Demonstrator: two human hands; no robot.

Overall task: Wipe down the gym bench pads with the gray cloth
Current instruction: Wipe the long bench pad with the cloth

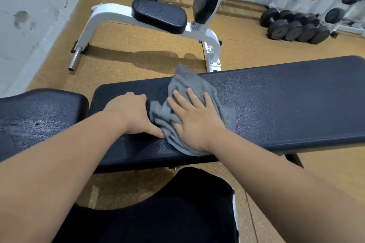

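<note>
Our right hand (194,119), spread flat, presses the gray cloth (189,83) on the long bench pad (286,100) mid-frame. Whether our left hand (130,114) grips it, we cannot tell. Droplets (25,126) bead the seat pad (45,104) at left: much remains, we judge.

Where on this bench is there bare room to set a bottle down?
The long pad is bare from the gray cloth rightward to its end. The seat pad left of the gap is bare too, though wet. The left hand and right hand crowd the cloth.
</note>
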